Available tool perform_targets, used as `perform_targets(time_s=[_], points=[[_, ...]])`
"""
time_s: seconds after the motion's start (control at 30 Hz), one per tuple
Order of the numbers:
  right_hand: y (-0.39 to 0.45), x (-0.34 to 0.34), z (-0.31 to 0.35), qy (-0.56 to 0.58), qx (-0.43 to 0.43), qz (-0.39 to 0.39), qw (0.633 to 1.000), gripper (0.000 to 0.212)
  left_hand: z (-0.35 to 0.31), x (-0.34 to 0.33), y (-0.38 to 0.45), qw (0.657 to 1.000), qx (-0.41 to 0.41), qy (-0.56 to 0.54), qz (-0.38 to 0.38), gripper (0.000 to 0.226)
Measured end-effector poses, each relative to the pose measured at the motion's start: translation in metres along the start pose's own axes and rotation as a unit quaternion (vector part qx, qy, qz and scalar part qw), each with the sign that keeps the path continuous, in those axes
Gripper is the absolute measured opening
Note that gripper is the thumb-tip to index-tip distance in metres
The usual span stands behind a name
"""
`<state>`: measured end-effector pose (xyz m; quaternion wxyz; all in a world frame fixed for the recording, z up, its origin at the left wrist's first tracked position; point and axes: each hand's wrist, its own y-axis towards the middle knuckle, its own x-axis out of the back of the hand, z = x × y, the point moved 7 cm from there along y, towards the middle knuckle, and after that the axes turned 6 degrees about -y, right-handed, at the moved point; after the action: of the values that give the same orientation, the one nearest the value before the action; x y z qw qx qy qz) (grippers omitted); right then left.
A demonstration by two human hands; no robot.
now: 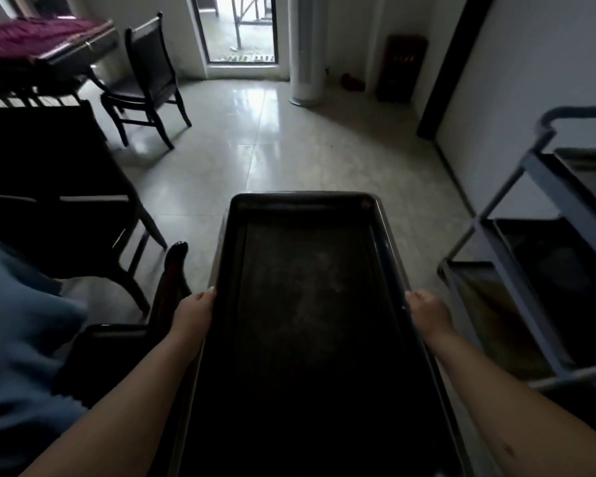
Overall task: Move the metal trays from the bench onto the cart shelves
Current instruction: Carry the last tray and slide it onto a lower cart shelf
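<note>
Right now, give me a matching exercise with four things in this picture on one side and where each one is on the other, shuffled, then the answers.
Things:
1. metal tray
2. cart
3. chair
4. doorway

Places:
A. far end of the room, top centre
B. held by its long edges between the left hand and the right hand
C. at the right edge, against the wall
D. upper left, on the tiled floor

Pairs: 1-B, 2-C, 3-D, 4-A
</note>
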<state>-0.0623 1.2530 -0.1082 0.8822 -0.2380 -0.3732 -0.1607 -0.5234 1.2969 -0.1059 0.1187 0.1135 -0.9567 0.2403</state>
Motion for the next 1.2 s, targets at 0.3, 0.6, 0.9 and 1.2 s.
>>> perform_targets(time_s=[0.3, 0.6, 0.9, 1.2], points=[[0.102, -0.014, 0.033, -0.007, -0.013, -0.006, 1.000, 0.031, -0.031, -0.051, 0.095, 0.999, 0.020, 0.022, 0.016, 0.033], [0.292, 0.024, 0.079, 0.019, -0.023, -0.029, 0.999, 0.034, -0.162, -0.161, 0.232, 0.995, -0.039, 0.094, 0.003, 0.043], [0.421, 0.072, 0.142, 0.037, -0.018, -0.064, 0.997, 0.035, -0.266, -0.234, 0.339, 0.994, -0.061, 0.085, 0.033, 0.037], [0.443, 0.069, 0.104, 0.118, -0.216, -0.177, 0.953, 0.029, -0.388, -0.373, 0.472, 0.943, -0.127, 0.229, 0.204, 0.042]])
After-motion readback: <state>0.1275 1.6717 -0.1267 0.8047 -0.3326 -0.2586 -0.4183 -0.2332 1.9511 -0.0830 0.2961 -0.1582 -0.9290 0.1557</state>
